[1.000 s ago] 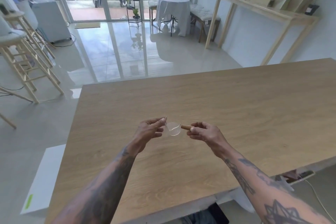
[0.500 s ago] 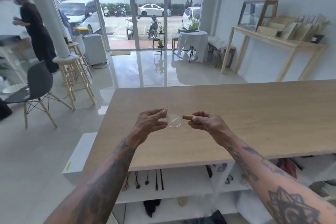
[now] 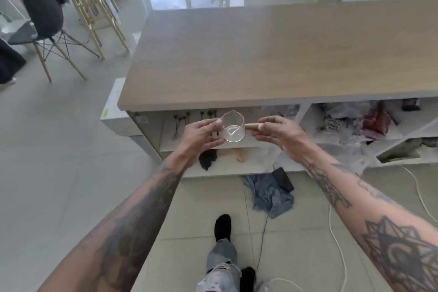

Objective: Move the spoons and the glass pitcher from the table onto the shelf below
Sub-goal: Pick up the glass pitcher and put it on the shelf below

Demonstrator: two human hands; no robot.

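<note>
- The glass pitcher [image 3: 232,127] is off the counter [image 3: 272,54] now. A second ago I had it over the counter's near half; I now hold it in the air in front of the counter's near edge, level with the opening of the upper shelf [image 3: 203,146] underneath.
- The view has tipped down as well, so the shelves and the floor show where a moment ago I saw mostly the countertop. I take this as the transfer step: lift done, placing not yet done.
- The pitcher is upright, spout toward the counter, its wooden handle [image 3: 251,126] sticking out toward my right.
- My right hand [image 3: 276,134] has its fingers closed around that handle.
- My left hand [image 3: 201,134] steadies the glass wall on the other side, thumb and fingertips touching it, palm not wrapped around.
- Both forearms reach forward and slightly down, wrists about level, hands on either side of the pitcher.
- Behind the pitcher, dark spoons [image 3: 182,121] already lie in a row on the upper shelf, toward its left end; the countertop shows none.
- I judge the pitcher is the last piece, and it wants a spot beside the spoons without knocking them.
</note>
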